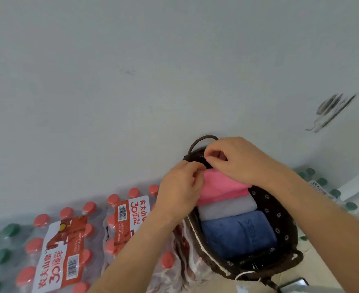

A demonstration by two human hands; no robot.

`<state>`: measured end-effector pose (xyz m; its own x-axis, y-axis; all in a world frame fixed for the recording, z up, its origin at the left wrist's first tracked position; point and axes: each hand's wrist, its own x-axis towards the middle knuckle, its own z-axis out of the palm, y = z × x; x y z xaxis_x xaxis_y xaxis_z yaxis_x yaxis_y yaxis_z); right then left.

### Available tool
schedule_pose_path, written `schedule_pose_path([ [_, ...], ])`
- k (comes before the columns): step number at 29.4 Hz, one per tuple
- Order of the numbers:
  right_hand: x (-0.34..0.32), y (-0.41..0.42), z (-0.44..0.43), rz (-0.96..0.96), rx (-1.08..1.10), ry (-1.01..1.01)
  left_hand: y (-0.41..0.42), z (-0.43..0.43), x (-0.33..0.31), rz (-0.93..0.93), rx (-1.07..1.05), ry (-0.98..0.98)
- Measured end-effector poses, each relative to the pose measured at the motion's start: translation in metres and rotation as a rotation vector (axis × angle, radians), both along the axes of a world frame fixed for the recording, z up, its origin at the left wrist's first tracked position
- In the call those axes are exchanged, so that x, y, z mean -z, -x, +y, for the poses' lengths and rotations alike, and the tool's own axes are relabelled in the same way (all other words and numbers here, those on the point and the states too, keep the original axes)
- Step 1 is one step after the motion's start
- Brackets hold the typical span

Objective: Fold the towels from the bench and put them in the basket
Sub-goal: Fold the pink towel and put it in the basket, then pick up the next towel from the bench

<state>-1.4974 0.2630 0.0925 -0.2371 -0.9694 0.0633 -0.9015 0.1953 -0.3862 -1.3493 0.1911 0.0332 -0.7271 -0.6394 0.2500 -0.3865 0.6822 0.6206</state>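
The shrink-wrapped packs of red-capped bottles [60, 250] on the left carry red and white labels reading "农夫山泉" and "30周年", each with a barcode; green-capped bottles [5, 231] lie at the far-left edge, and more sit to the right by a label too partly shown to read fully. The brown woven basket [284, 218], lined in dark flowered cloth, stands against these packs on its left; its far handle [204, 138] is close to the pale wall [132, 81]; a pale surface [314, 263] shows at its near right. Inside lie three folded towels side by side: the blue towel [237, 233] nearest, with embossed letters I cannot read surely; the grey towel [227, 206] in the middle; the pink towel [223, 187] farthest. The left hand [180, 187] curls its fingers on the pink towel's left edge; the right hand [233, 159] is curled over the basket's far end, and whether it pinches towel or lining I cannot tell.
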Motion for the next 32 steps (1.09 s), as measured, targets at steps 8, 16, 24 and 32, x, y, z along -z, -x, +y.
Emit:
schedule_pose_path([
  [8, -0.014, -0.141, -0.078, -0.165, -0.437, -0.275, -0.19, -0.011, -0.019, 0.063, -0.317, -0.115],
  [16, 0.043, -0.338, -0.124, -0.205, -0.659, -0.327, -0.37, 0.006, 0.03, 0.019, -0.73, -0.202],
  [24, 0.102, -0.564, -0.12, -0.265, -0.91, -0.508, -0.58, 0.064, 0.056, -0.053, -1.13, -0.328],
  [32, 0.128, -0.754, -0.107, -0.569, -1.032, -0.67, -0.738, 0.118, 0.07, -0.083, -1.567, -0.372],
])
